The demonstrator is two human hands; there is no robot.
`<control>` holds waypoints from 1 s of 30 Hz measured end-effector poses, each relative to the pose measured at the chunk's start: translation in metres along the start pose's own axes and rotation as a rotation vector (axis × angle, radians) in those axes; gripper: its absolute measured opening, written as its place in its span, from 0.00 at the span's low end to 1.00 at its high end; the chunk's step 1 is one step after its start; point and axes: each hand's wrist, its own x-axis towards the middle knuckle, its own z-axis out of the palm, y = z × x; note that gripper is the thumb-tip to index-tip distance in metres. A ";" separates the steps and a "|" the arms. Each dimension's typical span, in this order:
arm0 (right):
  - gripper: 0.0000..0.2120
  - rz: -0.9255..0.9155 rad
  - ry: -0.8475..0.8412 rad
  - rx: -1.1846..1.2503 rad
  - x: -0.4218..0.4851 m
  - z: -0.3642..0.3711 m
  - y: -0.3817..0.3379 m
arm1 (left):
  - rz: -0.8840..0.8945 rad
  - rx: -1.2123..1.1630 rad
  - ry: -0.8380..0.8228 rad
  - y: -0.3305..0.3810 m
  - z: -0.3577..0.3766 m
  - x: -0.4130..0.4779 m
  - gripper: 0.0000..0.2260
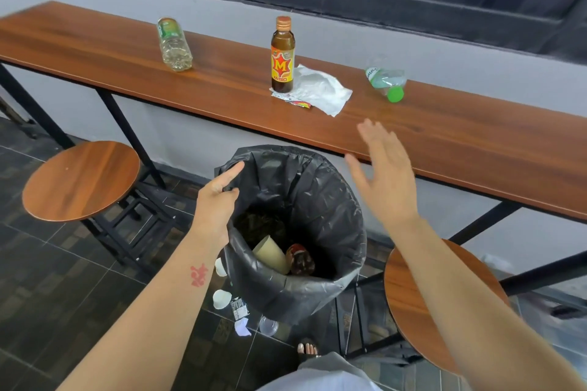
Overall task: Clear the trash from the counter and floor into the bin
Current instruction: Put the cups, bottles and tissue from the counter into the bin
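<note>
A bin lined with a black bag (pixel 317 200) stands below the wooden counter (pixel 444 143); a paper cup and dark scraps lie inside. My left hand (pixel 216 200) pinches the bag's left rim. My right hand (pixel 386 174) hovers open above the bin's right side, empty, fingers spread toward the counter. On the counter lie a clear plastic bottle (pixel 173 44), an upright brown glass bottle (pixel 282 54) with a red-yellow label, a crumpled white wrapper (pixel 320 92) and a crushed bottle with a green cap (pixel 387 82). Small white scraps (pixel 222 298) and a clear lid (pixel 268 325) lie on the floor.
Two round wooden stools flank the bin, one at the left (pixel 79 181) and one at the right (pixel 419 305). Black metal counter legs run down behind them. The floor is dark tile. My sandalled foot (pixel 307 349) shows below the bin.
</note>
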 end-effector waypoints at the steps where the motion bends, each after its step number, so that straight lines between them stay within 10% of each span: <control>1: 0.26 0.039 0.032 0.006 0.017 0.000 0.007 | 0.002 -0.006 -0.002 0.001 0.002 0.003 0.25; 14: 0.32 0.528 -0.181 -0.022 0.138 0.049 0.088 | -0.029 -0.091 0.037 0.000 0.022 0.035 0.26; 30: 0.28 0.490 0.180 0.160 0.089 0.014 0.071 | -0.006 -0.065 0.112 0.006 0.027 0.013 0.24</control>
